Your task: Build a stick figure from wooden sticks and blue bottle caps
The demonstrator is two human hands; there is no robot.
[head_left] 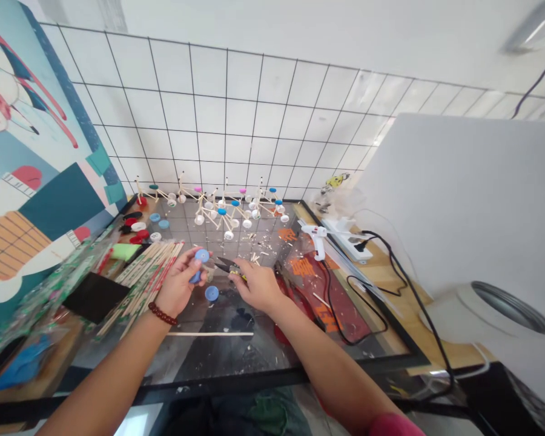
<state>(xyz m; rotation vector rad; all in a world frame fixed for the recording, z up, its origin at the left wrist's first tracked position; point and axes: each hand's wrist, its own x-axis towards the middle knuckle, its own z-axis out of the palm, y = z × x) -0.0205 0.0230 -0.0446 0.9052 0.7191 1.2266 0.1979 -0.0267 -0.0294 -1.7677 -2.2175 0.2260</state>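
Note:
My left hand (178, 283), with a bead bracelet at the wrist, is closed on a blue bottle cap (201, 256) held over the glass table (218, 351). My right hand (257, 284) grips small black cutting pliers (227, 265) whose tip points at that cap. A second blue cap (211, 293) lies on the glass just below and between the hands. A single thin wooden stick (209, 333) lies flat nearer to me.
Stick-and-cap models (222, 209) stand at the table's back. Loose caps (138, 227) and a pile of chopsticks (148, 272) lie at the left. A white glue gun (318, 237), power strip (349, 236) and black cables (390, 284) are at the right, beside a white lamp (495, 309).

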